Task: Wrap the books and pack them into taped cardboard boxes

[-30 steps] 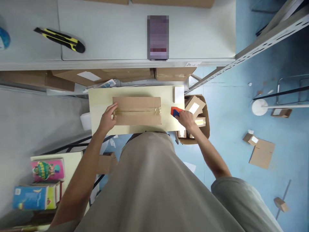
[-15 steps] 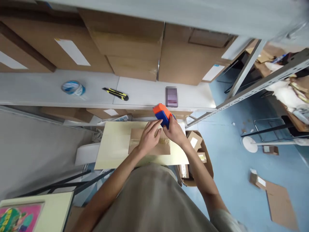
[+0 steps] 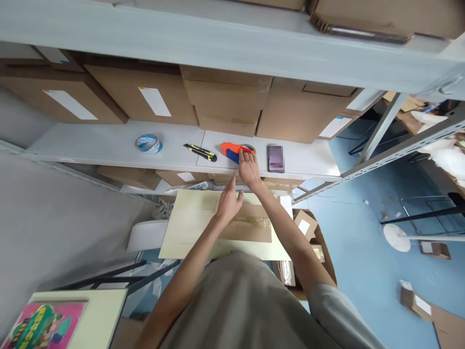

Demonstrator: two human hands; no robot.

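Note:
My right hand (image 3: 249, 168) is closed on the orange-and-blue tape dispenser (image 3: 231, 150), which rests on or just at the surface of the white shelf (image 3: 170, 162). Part of its tape roll shows behind my fingers. My left hand (image 3: 228, 200) holds nothing, its fingers apart, over the cardboard box (image 3: 250, 227) on the pale yellow table (image 3: 192, 218). Left of the dispenser lies a black-and-yellow utility knife (image 3: 200, 152). A dark, blurred-out flat object (image 3: 275, 158) is on its right.
A blue-and-white tape roll (image 3: 148, 144) sits farther left on the shelf. Large cartons (image 3: 225, 109) line its back. A bin (image 3: 325, 242) with small boxes stands right of the table. A metal rack post (image 3: 381, 150) rises at the right.
My right hand has carried the tape dispenser from above the table forward onto the shelf. My left hand has come away from it. The view has shifted, showing more of the shelf's left.

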